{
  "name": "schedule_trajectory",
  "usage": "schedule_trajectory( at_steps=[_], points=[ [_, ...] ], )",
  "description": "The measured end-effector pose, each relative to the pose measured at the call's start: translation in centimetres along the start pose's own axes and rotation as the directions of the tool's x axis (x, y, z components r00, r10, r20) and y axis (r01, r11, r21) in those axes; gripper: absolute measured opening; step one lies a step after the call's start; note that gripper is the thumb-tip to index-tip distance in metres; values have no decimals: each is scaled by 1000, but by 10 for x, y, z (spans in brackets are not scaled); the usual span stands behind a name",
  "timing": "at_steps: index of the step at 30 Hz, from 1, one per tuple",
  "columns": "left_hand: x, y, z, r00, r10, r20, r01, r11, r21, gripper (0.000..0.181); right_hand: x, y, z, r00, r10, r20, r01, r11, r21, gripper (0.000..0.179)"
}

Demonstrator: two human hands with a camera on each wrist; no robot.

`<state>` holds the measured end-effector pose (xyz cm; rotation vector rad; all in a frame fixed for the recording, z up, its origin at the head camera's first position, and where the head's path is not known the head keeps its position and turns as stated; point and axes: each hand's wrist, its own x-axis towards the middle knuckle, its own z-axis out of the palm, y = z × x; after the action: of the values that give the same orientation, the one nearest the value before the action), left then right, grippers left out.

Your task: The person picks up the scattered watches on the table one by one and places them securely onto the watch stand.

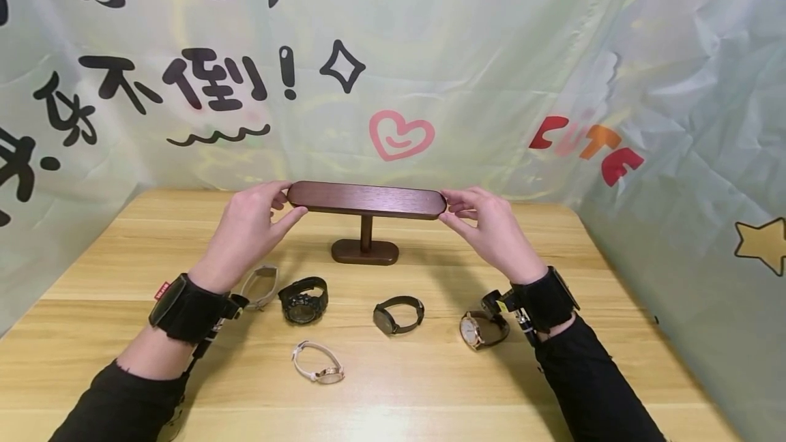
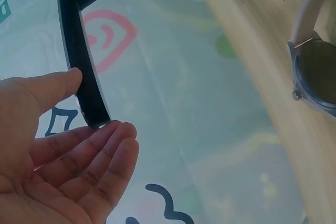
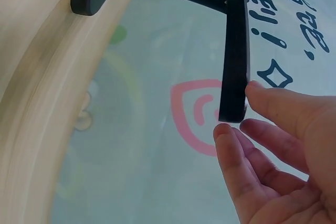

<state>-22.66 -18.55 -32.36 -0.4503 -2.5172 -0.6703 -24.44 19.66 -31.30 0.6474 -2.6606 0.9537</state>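
A dark brown wooden T-shaped display stand (image 1: 368, 199) rises at the far part of the table, its long rounded bar on a short post and oval base. My left hand (image 1: 247, 232) pinches the bar's left end, thumb on the front edge and fingers around the tip. At the opposite end, my right hand (image 1: 491, 232) holds the bar the same way. In the left wrist view the thumb presses the bar (image 2: 86, 61), fingertips right at its end. The right wrist view has the bar (image 3: 234, 56) between thumb and fingers. No watch lies on the bar.
Several watches lie nearer on the table (image 1: 430, 394): a chunky black watch (image 1: 303, 305), a thin black watch (image 1: 385, 320), a brown-strapped watch (image 1: 471, 330), a small white-strapped watch (image 1: 329, 375) and a grey-strapped watch (image 1: 260, 285) by the left wrist. A printed cloth (image 1: 479, 74) hangs behind.
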Motion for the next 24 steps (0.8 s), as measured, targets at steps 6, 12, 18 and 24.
schedule_trajectory(
  at_steps=[6, 12, 18, 24],
  points=[
    [0, 2, -2, 1000, 23, -14, -23, 1000, 2, 39, -4, -3, -5, 1000, -11, -2, 11, 1000, -26, 36],
    [-2, 6, -6, 997, 56, -57, -56, 998, 8, 36, -10, -10, -8, 999, -36, 32, 38, 997, -68, 29],
    [-3, 11, -9, 993, 82, -87, -81, 997, 15, 35, -17, -18, -8, 994, -75, 80, 84, 990, -113, 27],
    [-3, 17, -15, 989, 113, -93, -111, 994, 23, 30, -26, -25, -4, 976, -128, 177, 150, 981, -119, 18]
  ],
)
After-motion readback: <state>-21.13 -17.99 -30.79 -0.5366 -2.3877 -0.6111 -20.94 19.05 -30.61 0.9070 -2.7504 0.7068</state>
